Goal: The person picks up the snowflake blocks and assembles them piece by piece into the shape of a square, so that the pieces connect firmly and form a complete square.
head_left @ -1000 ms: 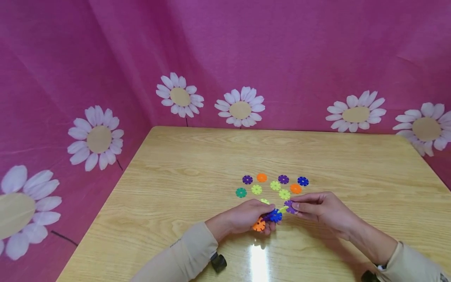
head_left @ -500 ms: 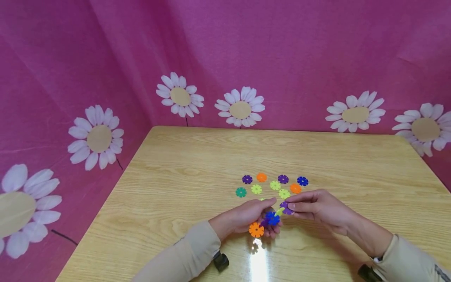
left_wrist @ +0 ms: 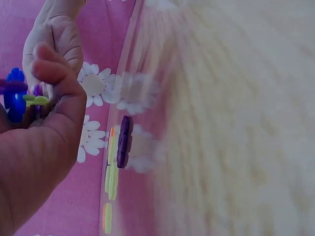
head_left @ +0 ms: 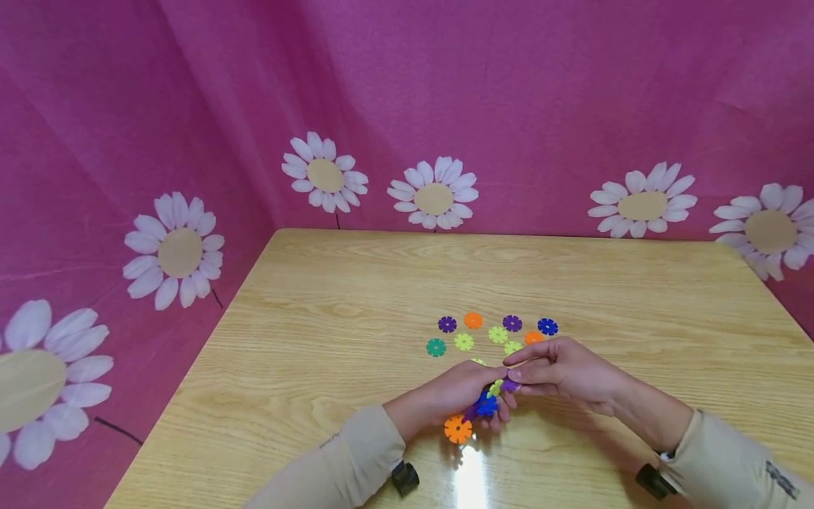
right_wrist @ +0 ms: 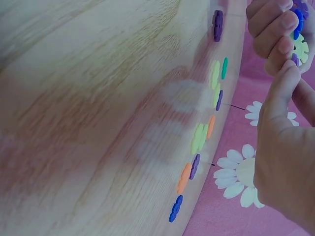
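Observation:
A short chain of slotted plastic discs is held between both hands, low over the table. Its orange disc (head_left: 458, 429) hangs at the near end, then come a purple one, a blue disc (head_left: 487, 404), a yellow-green disc (head_left: 495, 388) and a purple disc (head_left: 509, 385). My left hand (head_left: 459, 389) grips the chain around its middle, fingers curled beneath it. Thumb and fingertips of my right hand (head_left: 575, 375) pinch the far purple disc, partly covering it. In the right wrist view the fingertips of both hands meet around the yellow-green disc (right_wrist: 300, 49).
Loose slotted discs lie flat on the wooden table (head_left: 356, 297) beyond the hands, among them a green disc (head_left: 435, 347), a dark blue disc (head_left: 547, 326) and an orange disc (head_left: 473, 320). A pink flowered curtain (head_left: 509, 106) borders the table's back and left.
The right hand has moved left and slightly nearer with the purple disc, up against the left hand. The chain's orange end has swung down and left, out from the left palm.

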`<state>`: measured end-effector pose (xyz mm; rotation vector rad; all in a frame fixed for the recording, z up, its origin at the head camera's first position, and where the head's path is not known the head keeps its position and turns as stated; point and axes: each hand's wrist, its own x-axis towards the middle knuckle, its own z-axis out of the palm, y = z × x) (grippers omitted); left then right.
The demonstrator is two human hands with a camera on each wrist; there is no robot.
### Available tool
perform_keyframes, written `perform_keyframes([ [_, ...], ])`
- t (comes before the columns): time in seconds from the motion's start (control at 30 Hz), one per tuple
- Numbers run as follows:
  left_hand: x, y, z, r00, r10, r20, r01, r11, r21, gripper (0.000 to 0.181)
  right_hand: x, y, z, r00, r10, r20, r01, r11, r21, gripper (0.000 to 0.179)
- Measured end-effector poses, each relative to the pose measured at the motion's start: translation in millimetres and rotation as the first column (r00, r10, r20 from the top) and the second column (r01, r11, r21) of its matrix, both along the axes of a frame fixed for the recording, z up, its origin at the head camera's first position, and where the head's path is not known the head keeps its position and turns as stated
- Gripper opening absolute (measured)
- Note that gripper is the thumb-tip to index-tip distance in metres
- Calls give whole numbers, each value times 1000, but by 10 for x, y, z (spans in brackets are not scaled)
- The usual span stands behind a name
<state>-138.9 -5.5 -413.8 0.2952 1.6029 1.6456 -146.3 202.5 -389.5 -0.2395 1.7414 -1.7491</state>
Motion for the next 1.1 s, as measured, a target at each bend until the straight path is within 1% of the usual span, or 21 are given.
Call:
perform_keyframes([
  [0.17,16,-7,2,1000,18,18,-18,1000,1,48,-37,23,-2,1000,-5,-17,6,999,43,46],
  [0.27,11,-7,-4,999,21,32,-21,1000,0,46,-87,62,11,997,-28,-66,36,994,108,46],
  [0.37,3,-8,-13,999,25,48,-25,1000,-4,45,-158,99,11,987,-58,-148,88,975,204,46],
  [0.43,0,-8,-17,998,29,63,-28,1000,-3,44,-204,112,-5,975,-64,-214,125,952,281,44],
  [0.47,-1,-9,-17,997,29,67,-29,1000,-4,44,-226,116,-18,965,-55,-257,139,936,324,42],
  [0.5,-1,-11,-17,997,29,72,-29,1000,-6,44,-244,115,-30,949,-37,-313,158,915,371,40],
  [0.53,-2,-12,-15,997,27,74,-27,1000,-7,44,-263,112,-46,928,-7,-372,175,891,419,37],
  [0.57,-2,-14,-14,997,26,76,-26,1000,-8,44,-279,104,-64,904,25,-427,193,867,460,34],
  [0.63,-3,-18,-11,997,29,72,-28,999,-17,44,-306,86,-95,849,96,-520,235,812,534,29],
  [0.7,-4,-22,-7,997,33,66,-31,999,-25,44,-329,66,-123,793,166,-586,269,767,582,26],
  [0.73,-5,-24,-6,997,35,63,-33,999,-27,44,-339,59,-137,775,194,-602,276,752,598,26],
  [0.83,-9,-26,-2,998,37,59,-36,999,-29,44,-360,45,-169,747,246,-618,282,725,629,29],
  [0.9,-12,-28,2,998,36,59,-34,999,-34,44,-373,43,-190,733,271,-624,285,711,643,31],
  [1.0,-19,-32,7,998,39,57,-37,998,-43,45,-389,40,-208,721,297,-626,286,695,659,33],
  [1.1,-25,-34,11,998,39,53,-37,998,-47,45,-398,41,-211,709,320,-628,280,690,668,34],
])
